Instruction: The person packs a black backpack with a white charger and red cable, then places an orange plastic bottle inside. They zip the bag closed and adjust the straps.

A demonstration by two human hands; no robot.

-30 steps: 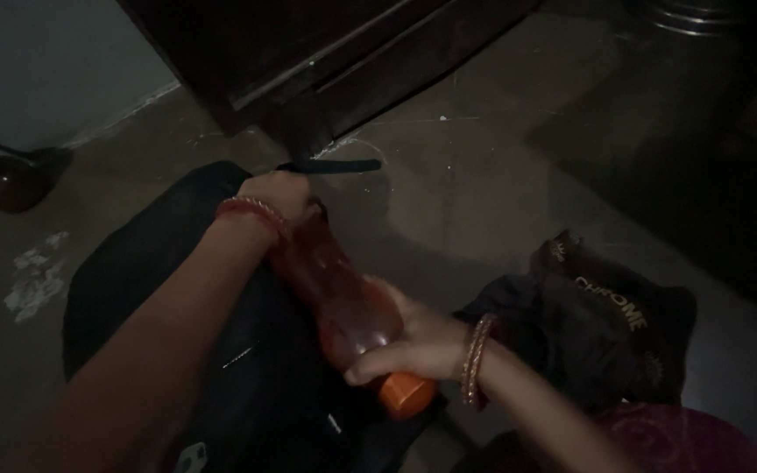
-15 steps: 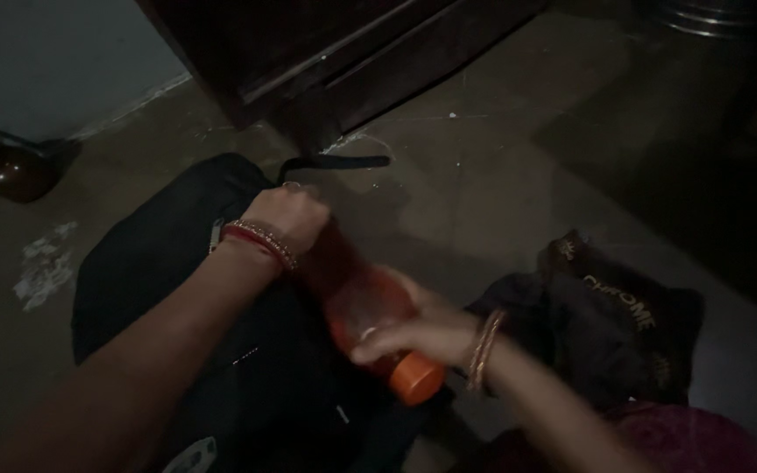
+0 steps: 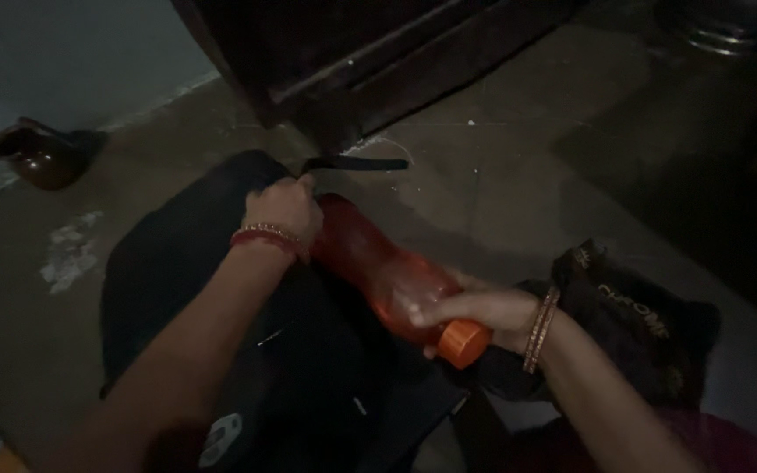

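Observation:
An orange translucent bottle (image 3: 370, 263) with an orange cap (image 3: 463, 342) lies tilted across a black backpack (image 3: 177, 263) on the floor. My right hand (image 3: 475, 314) grips the bottle just above the cap. My left hand (image 3: 284, 212) is closed on the backpack's top edge beside the bottle's far end, near a black strap (image 3: 357, 164). Both wrists carry bangles.
A dark cloth bag (image 3: 633, 324) lies on the floor to the right. A brown pot (image 3: 37, 153) stands by the wall at far left. Dark wooden furniture (image 3: 352, 52) rises behind the backpack. A metal vessel (image 3: 720, 31) sits at top right.
My right hand has slid down the bottle toward the cap, and the bottle now lies lower and more to the right. My left hand keeps its hold on the backpack.

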